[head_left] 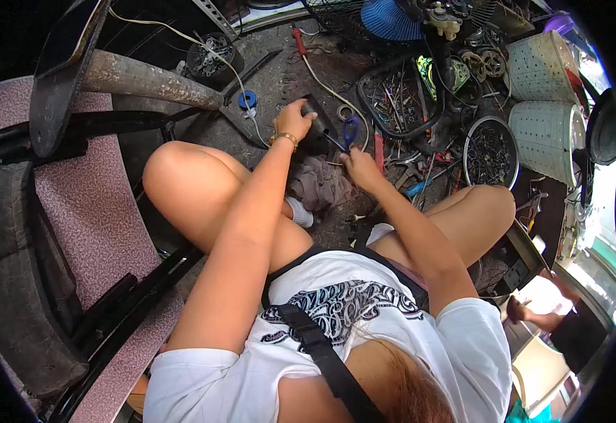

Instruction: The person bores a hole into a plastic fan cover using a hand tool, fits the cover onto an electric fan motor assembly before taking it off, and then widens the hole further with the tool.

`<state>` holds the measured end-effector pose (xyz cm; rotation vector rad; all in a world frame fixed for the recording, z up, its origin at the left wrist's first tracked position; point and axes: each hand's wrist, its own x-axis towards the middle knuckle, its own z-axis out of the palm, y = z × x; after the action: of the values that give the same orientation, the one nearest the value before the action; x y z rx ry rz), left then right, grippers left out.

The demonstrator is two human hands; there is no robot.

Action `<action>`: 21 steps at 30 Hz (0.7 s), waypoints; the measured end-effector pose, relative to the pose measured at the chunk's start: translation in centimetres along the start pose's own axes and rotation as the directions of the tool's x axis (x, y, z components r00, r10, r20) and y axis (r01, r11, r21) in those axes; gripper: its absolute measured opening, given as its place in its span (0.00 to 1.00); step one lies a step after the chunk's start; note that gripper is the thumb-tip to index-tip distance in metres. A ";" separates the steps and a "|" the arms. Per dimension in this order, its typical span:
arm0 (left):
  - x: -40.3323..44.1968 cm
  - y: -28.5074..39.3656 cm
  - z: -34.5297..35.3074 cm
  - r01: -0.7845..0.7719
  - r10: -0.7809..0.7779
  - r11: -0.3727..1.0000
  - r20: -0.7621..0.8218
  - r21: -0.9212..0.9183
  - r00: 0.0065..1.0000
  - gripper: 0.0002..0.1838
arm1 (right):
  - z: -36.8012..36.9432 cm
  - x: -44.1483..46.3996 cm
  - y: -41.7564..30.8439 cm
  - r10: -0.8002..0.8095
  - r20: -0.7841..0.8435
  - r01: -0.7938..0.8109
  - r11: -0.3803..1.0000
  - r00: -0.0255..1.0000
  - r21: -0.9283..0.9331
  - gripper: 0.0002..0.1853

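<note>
My left hand is closed around the upper edge of a dark, block-like part, which stands over the floor in front of my crossed legs. Between finger and thumb, my right hand pinches a tool with blue looped handles, like scissors. Its dark narrow end points left and meets or nearly meets the part; the exact contact is too small to tell. Below the part lies a crumpled grey-brown cloth. A brown ring sits just beyond the scissors.
A blue tape roll and a red-handled corded tool lie ahead. To the right are a black tray of small tools, a round bowl of metal bits and perforated white baskets. A rusty post stands left; another person is at right.
</note>
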<state>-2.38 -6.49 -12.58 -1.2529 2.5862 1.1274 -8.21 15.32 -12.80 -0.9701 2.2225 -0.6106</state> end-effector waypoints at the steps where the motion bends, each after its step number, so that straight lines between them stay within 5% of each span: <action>1: 0.4 -0.5 0.0 0.001 -0.001 1.000 0.000 0.003 1.000 0.30 | -0.7 0.2 0.6 -0.001 0.001 0.001 1.000 1.000 0.003 0.28; 7: 1.6 -1.5 0.1 -0.017 0.018 1.000 0.054 -0.012 0.998 0.32 | -5.1 0.7 0.1 -0.061 -0.032 0.045 0.932 0.998 -0.361 0.19; 9: 1.9 -1.4 -0.3 -0.018 0.019 1.000 0.067 -0.016 0.998 0.32 | -5.8 1.3 -0.4 -0.077 0.096 0.114 0.867 0.992 -0.486 0.19; 16: 0.6 1.7 -0.1 -0.088 0.078 0.992 0.114 0.087 0.990 0.30 | -7.1 3.3 -2.3 -0.224 0.218 0.312 0.687 0.950 -0.656 0.14; 21: 0.3 1.6 0.3 -0.121 0.117 0.991 0.069 0.051 0.991 0.29 | -3.9 3.4 -1.1 -0.136 0.204 0.232 0.780 0.969 -0.581 0.19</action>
<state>-3.78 -5.88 -12.01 -1.0443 2.6546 1.0879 -12.26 12.66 -10.61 -1.5092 2.2308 0.1283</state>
